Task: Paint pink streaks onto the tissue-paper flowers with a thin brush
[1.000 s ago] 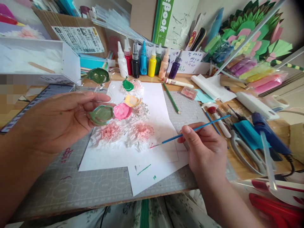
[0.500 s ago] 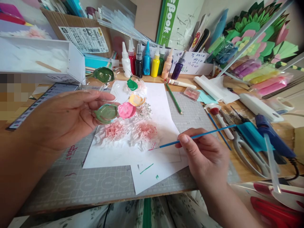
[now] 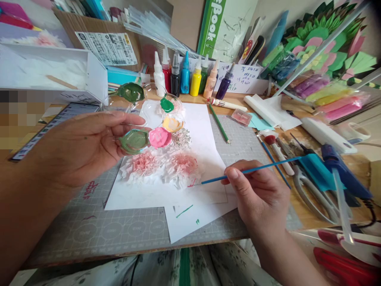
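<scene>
In the head view, the left hand [image 3: 85,147] is turned palm toward the camera, thumb and fingers closed on the near-left edge of a clear palette [image 3: 150,114]. The palette is raised above the table [image 3: 199,97], reaching out beyond the fingertips. Its wells hold dark green, bright green, orange-yellow, pink and greyish-green paint.

The right hand [image 3: 262,194] pinches a thin blue brush [image 3: 250,171] between thumb and fingers. The brush slants down to the left, its reddish tip at the lower right edge of a flower [image 3: 184,169]; whether the tip touches it cannot be told.

This flower, white and ruffled with a pink middle, lies between the hands on white paper [image 3: 205,151]. A similar bloom [image 3: 144,163] sits just beside it, closer to the left hand. Past them, partly behind the palette, are a speckled bloom [image 3: 182,140] and another pale pink one [image 3: 177,108].

Between the hands and nearer the body, a lower sheet [image 3: 184,222] with green marks sticks out over the grey mat [image 3: 110,234]. Beyond the hands stand paint bottles [image 3: 195,81] in a row, with a marker [image 3: 228,104] and a green pencil [image 3: 219,124] lying before them. Right of the right hand are a second brush [image 3: 275,165], scissors [image 3: 315,194] and a blue glue gun [image 3: 347,171]. Beyond the left hand is a white box [image 3: 97,77] with a wooden stick [image 3: 62,82] in it.
</scene>
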Motion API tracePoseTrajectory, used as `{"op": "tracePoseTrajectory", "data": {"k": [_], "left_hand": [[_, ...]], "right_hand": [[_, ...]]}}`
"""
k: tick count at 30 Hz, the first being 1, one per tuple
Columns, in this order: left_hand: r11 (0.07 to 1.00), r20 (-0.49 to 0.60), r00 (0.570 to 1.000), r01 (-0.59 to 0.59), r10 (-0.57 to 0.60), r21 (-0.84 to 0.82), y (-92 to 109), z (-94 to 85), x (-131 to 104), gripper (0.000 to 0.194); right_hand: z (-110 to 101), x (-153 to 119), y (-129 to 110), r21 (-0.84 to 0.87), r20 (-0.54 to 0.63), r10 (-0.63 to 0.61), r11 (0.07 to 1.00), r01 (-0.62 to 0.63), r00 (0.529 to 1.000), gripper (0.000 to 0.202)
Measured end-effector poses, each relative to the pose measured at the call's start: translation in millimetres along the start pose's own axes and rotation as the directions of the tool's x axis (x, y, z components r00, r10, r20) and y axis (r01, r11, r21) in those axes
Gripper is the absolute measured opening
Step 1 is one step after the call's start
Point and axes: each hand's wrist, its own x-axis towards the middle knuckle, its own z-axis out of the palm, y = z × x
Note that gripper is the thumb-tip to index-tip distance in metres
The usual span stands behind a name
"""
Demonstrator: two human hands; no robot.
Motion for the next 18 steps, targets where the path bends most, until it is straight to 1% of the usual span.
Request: {"op": "tracePoseTrajectory", "data": {"k": [4, 10, 12, 15, 18], "left_hand": [[1.0, 0.002, 1.0, 0.007, -0.007, 0.012, -1, -0.5, 0, 0.025], [1.0, -0.004, 1.0, 0.0, 0.0, -0.003, 0, -1.3, 0, 0.024], [1.0, -0.003, 1.0, -0.009, 0.009, -0.008, 0, -0.8, 0, 0.025], [1.0, 0.012, 1.0, -0.011, 0.011, 0.002, 0, -0.2, 1, 0.026], [1.0, 0.017, 1.0, 0.0, 0.0, 0.005, 0, -0.1, 1, 0.026]], "right_hand": [[-1, 0, 1, 0.003, -0.001, 0.002, 1.0, -0.002, 1.0, 0.014], [-3, -4, 8, 0.139, -0.064, 0.063, 0.989, -0.054, 0.996, 0.014], [-4, -5, 10, 0.161, -0.076, 0.084, 0.984, -0.071, 0.994, 0.014], [-6, -6, 10, 0.145, -0.068, 0.095, 0.986, -0.084, 0.993, 0.016], [-6, -4, 7, 0.103, -0.056, 0.076, 0.992, -0.07, 0.996, 0.016]]}}
